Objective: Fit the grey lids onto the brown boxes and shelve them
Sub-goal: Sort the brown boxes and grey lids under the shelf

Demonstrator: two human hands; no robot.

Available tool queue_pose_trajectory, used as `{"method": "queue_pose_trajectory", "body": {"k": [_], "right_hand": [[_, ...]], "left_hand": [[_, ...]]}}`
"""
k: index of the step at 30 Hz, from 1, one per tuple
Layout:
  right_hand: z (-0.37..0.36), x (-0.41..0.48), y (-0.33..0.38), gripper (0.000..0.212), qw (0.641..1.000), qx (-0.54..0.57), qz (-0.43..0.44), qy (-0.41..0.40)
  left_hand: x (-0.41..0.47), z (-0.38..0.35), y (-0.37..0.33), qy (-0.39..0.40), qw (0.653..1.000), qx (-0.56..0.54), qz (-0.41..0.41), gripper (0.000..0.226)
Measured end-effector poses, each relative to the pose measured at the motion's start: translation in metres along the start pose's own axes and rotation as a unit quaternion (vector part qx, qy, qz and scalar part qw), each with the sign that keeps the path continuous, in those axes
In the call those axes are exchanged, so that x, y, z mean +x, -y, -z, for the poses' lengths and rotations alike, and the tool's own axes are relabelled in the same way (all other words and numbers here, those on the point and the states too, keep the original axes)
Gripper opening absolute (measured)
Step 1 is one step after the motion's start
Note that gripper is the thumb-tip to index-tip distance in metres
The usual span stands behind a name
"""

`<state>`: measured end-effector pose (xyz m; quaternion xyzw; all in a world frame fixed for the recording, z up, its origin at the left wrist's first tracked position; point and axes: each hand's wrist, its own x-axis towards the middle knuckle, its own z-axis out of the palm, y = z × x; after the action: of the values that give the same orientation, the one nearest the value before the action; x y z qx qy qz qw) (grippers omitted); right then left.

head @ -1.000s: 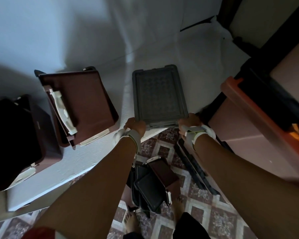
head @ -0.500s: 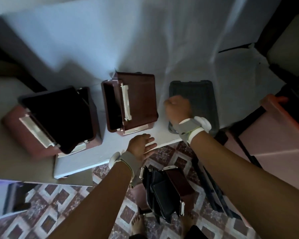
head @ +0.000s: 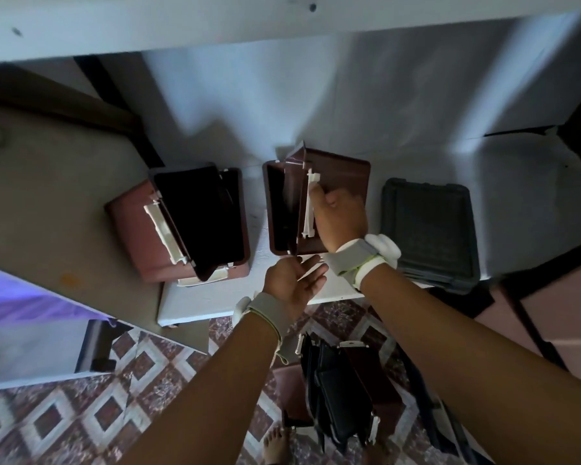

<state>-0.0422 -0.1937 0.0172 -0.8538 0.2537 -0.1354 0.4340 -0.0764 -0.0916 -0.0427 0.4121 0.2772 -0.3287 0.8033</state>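
A brown box [head: 336, 172] lies tipped on its side on the white table [head: 195, 307], its opening facing left and a white latch along its rim. My right hand [head: 339, 216] rests on that box beside the latch, fingers curled over it. My left hand [head: 291, 283] hovers open at the box's near corner, palm turned right. A second brown box [head: 128, 229], also tipped with a dark opening, lies to the left. The grey lid [head: 430, 226] lies flat on the table to the right of my right wrist.
On the tiled floor between my forearms stands a stack of more dark boxes and lids [head: 342, 397]. A pinkish bin [head: 557, 317] sits at the right edge. A grey slanted board [head: 47, 182] lies left of the table. My bare feet show at the bottom.
Both hands left the grey lid. My right hand moved left onto the middle brown box, and my left hand rose toward the box's near corner. The camera view swung left.
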Motion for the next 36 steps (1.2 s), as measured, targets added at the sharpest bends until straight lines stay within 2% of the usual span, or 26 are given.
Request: {"method": "queue_pose_trajectory", "body": {"k": [3, 7, 13, 15, 19, 21, 23, 26, 29, 33, 35, 36], "right_hand": [[-0.006, -0.003, 0.001, 0.051, 1.0, -0.007, -0.012, 0.007], [-0.007, -0.008, 0.003, 0.034, 0.998, -0.053, -0.024, 0.039], [0.018, -0.01, 0.004, 0.041, 0.996, -0.056, -0.037, -0.06], [0.039, -0.011, 0.001, 0.042, 0.995, -0.032, -0.05, -0.077], [0.092, -0.009, -0.02, 0.041, 0.989, 0.096, -0.086, -0.079], [0.12, -0.014, -0.034, 0.04, 0.979, 0.148, -0.116, -0.082], [0.146, -0.023, -0.046, 0.024, 0.971, 0.177, -0.133, -0.087], [0.164, -0.034, -0.058, 0.013, 0.963, 0.211, -0.146, -0.081], [0.18, -0.046, -0.079, 0.006, 0.956, 0.216, -0.179, -0.09], [0.187, -0.051, -0.107, 0.016, 0.938, 0.224, -0.25, -0.087], [0.187, -0.045, -0.13, 0.019, 0.935, 0.228, -0.264, -0.07], [0.186, -0.045, -0.137, 0.019, 0.936, 0.219, -0.27, -0.062]], "left_hand": [[-0.005, 0.006, -0.007, 0.015, 1.0, -0.008, 0.02, 0.022], [-0.002, 0.004, -0.007, -0.009, 0.999, 0.048, 0.008, 0.016], [-0.007, -0.013, -0.002, 0.004, 0.995, 0.095, 0.005, 0.022], [-0.011, -0.024, 0.002, 0.013, 0.994, 0.111, 0.003, 0.022], [-0.015, -0.048, 0.005, 0.015, 0.989, 0.143, -0.031, 0.011], [-0.015, -0.057, 0.004, 0.015, 0.987, 0.155, -0.049, 0.016], [-0.013, -0.066, 0.002, 0.008, 0.984, 0.168, -0.053, 0.025], [-0.013, -0.072, -0.009, -0.033, 0.977, 0.196, -0.08, 0.029], [-0.019, -0.083, -0.012, -0.066, 0.97, 0.208, -0.11, 0.019], [-0.018, -0.076, -0.026, -0.129, 0.956, 0.214, -0.153, 0.036], [-0.02, -0.065, -0.035, -0.194, 0.921, 0.275, -0.196, 0.048], [-0.024, -0.059, -0.038, -0.225, 0.89, 0.331, -0.218, 0.057]]}}
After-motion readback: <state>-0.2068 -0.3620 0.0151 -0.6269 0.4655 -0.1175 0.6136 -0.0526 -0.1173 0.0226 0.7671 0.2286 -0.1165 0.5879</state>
